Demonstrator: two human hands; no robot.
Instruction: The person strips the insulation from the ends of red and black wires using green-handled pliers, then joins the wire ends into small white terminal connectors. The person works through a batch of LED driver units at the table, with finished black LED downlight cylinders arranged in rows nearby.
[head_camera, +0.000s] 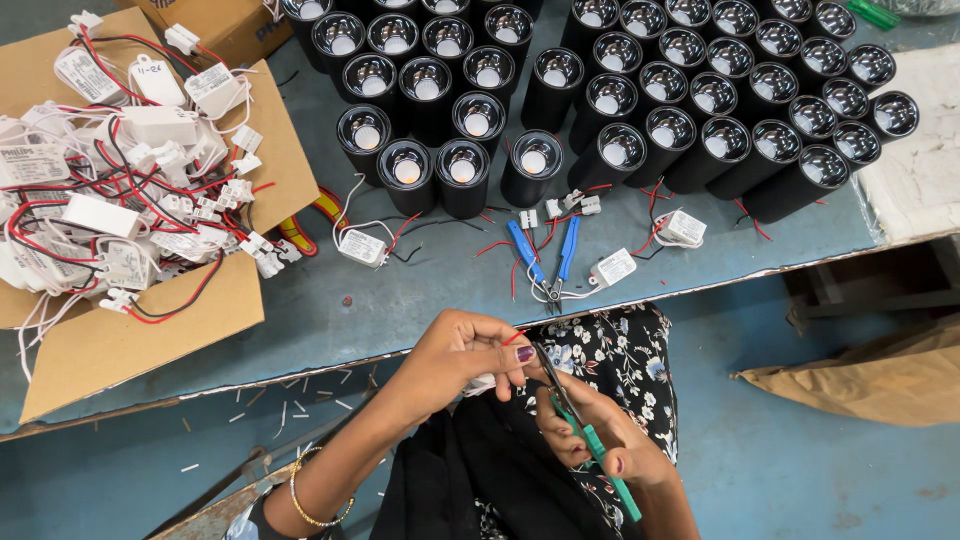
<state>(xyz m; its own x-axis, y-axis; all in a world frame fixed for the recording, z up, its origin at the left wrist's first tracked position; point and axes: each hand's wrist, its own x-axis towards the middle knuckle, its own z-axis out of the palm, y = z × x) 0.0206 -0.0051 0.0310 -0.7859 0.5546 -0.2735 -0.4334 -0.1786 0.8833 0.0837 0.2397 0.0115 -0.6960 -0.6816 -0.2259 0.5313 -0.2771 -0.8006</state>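
My left hand (462, 352) pinches a thin red wire (512, 339) just below the bench edge, above my lap. My right hand (592, 432) grips a green-handled cutter (590, 440), and its dark jaws (545, 362) meet the wire at my left fingertips. A small white part shows under my left fingers, mostly hidden. Both hands hover over my dark and floral clothing (620, 350).
Blue-handled pliers (548, 258) lie on the blue bench (330, 320) among small white driver modules (362, 247) with red and black leads. Rows of black cylindrical lamp housings (620, 100) fill the far side. An open cardboard box (120, 330) of wired modules sits left. Wire scraps lie below.
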